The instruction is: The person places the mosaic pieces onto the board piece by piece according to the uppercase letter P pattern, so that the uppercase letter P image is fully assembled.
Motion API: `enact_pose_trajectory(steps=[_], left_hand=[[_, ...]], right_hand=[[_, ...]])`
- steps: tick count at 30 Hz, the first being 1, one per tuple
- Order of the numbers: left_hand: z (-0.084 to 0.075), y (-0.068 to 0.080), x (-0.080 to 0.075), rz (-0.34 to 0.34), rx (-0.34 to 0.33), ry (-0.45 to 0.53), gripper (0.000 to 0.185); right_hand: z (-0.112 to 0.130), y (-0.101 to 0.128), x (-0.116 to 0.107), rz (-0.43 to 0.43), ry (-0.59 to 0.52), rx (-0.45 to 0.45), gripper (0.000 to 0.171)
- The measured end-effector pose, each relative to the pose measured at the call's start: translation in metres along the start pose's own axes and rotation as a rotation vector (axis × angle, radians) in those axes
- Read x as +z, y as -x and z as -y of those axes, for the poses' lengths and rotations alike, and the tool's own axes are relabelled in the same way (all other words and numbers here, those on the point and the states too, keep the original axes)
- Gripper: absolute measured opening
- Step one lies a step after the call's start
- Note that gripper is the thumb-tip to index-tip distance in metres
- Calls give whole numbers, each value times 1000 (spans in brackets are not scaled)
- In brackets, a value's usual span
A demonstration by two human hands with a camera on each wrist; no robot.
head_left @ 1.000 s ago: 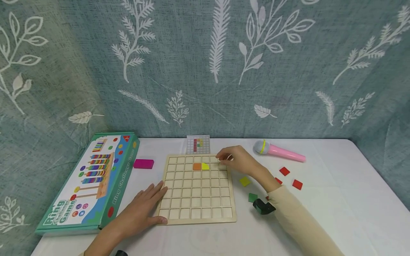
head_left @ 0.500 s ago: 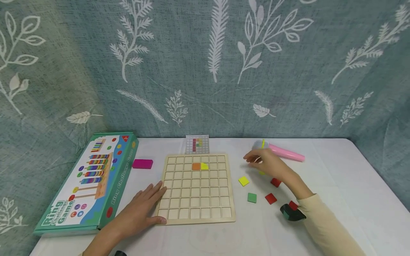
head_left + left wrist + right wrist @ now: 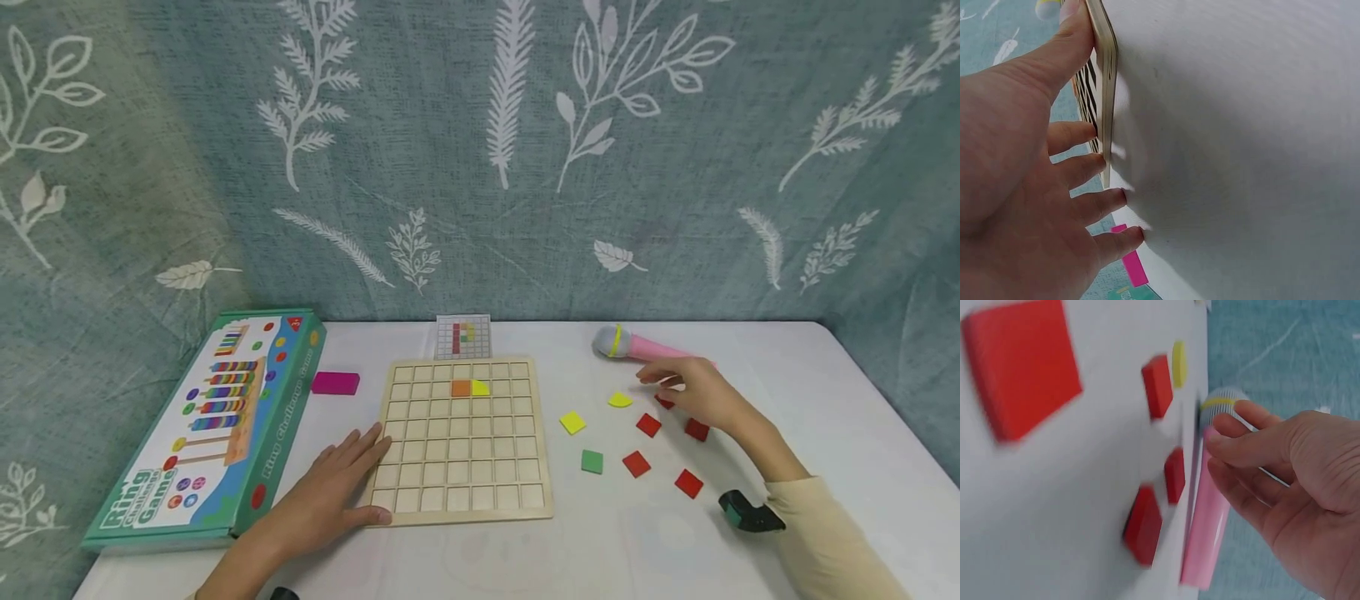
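- The right hand (image 3: 701, 392) hovers low over the white worktop (image 3: 787, 400), fingers (image 3: 1241, 453) loosely curled and holding nothing. It sits among flat red square tiles (image 3: 648, 425), just in front of the pink toy microphone (image 3: 645, 348).
- The nearest red tile lies at or just under the fingertips, towards the person and slightly left. I cannot tell whether skin touches it.
- The microphone's long axis runs left to right along the back of the worktop, its grey head on the left.
- The left hand (image 3: 330, 492) lies flat and relaxed, pressing the near left corner of the wooden grid board (image 3: 461, 492). It is well apart from the loose tiles, so the right hand is nearer.
- The board holds two pieces side by side in its second row: an orange square (image 3: 461, 388) and a yellow piece (image 3: 480, 388). Its other cells are bare.
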State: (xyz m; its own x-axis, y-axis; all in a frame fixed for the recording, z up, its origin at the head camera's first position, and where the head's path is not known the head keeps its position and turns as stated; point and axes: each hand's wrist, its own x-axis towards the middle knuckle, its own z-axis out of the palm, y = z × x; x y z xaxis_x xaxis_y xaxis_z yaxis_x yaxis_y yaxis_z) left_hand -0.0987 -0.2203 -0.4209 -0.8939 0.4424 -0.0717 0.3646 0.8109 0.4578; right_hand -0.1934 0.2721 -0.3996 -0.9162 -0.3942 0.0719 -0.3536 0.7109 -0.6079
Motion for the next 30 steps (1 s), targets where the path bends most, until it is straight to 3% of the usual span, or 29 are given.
enact_pose_trajectory(steps=[14,22,30], left_hand=[[-1,0,-1,-6,1,-4,91],[0,0,-1,-6,1,-2,92],[-1,0,-1,14,-13,10,93]], right_hand=[[-20,11,-5,15,21,29,30],[-20,8,-3,-20,54,49,29],[-17,10,-4,6,50,59,32]])
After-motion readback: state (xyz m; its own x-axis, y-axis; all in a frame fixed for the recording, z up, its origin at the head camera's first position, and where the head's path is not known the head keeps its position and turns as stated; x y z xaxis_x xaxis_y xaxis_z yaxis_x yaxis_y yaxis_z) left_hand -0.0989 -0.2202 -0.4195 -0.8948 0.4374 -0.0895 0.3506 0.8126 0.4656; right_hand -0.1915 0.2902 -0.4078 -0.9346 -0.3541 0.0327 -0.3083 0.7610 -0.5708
